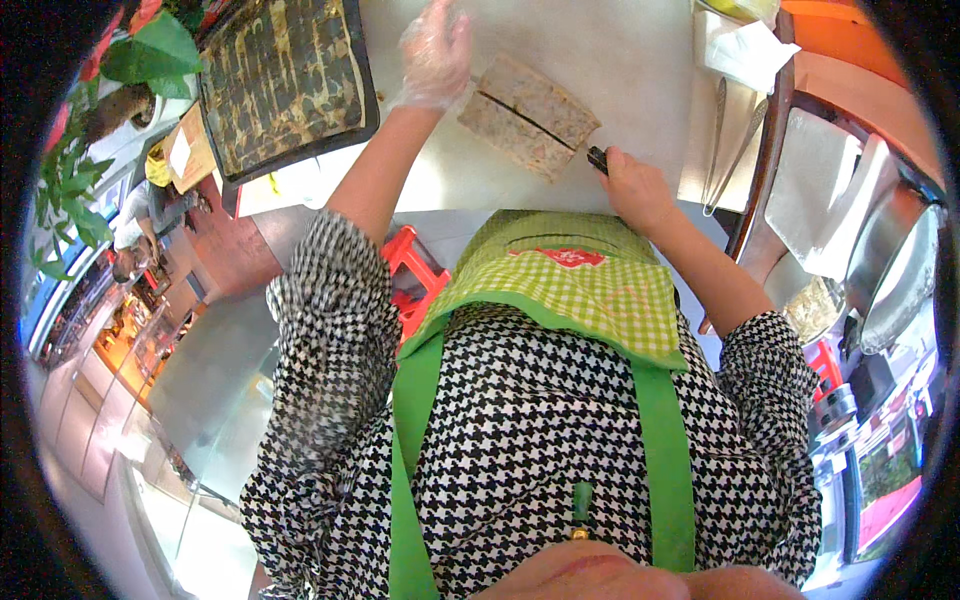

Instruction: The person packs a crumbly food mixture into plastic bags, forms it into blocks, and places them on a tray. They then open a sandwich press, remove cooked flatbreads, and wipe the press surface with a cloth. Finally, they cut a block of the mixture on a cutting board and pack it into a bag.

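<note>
My right hand (637,190) is closed round the black handle of a knife (597,159). Its thin dark blade line runs slantwise over a flat, pale brown speckled food slab (548,98); whether the blade has cut right through, I cannot tell. The slab lies on a smooth pale worktop (640,60). My left hand (437,60), in a clear plastic glove, is just left of the slab's upper corner, apart from the knife. Its fingers are stretched out and partly cut off by the upper picture edge; it holds nothing that I can see.
At the upper left is a dark tray (285,85) with browned residue in streaks. Metal tongs (722,150) lie at the worktop's right side, below a white bag (755,50). Metal pans (890,260) stand farther right. A red stool (415,275) is under the worktop.
</note>
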### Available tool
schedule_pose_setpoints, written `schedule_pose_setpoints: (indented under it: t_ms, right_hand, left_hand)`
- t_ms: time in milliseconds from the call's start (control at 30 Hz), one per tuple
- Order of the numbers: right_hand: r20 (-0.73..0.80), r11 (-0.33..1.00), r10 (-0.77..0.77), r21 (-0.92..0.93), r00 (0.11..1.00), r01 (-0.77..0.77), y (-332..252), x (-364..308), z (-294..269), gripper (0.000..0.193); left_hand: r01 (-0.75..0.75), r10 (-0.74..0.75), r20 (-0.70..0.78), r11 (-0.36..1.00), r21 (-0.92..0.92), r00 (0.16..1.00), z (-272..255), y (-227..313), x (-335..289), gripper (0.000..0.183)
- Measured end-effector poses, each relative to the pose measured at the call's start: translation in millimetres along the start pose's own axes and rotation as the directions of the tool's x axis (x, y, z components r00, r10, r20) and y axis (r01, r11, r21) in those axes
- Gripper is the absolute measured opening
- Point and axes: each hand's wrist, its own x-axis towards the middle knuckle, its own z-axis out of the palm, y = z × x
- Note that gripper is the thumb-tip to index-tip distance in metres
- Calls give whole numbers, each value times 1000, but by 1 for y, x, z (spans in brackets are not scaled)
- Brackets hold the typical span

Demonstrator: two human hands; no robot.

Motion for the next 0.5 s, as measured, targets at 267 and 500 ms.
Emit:
schedule_pose_setpoints:
  t_ms: [267,500]
  right_hand:
    - [271,944,312,22,911,-330,29,-81,-35,25]
    - [163,933,357,-22,920,-358,35,-214,-84,22]
  left_hand:
    - [587,-685,98,530,-612,722,21,90,-131,79]
    - [729,-737,489,8,-685,467,47,105,-128,115]
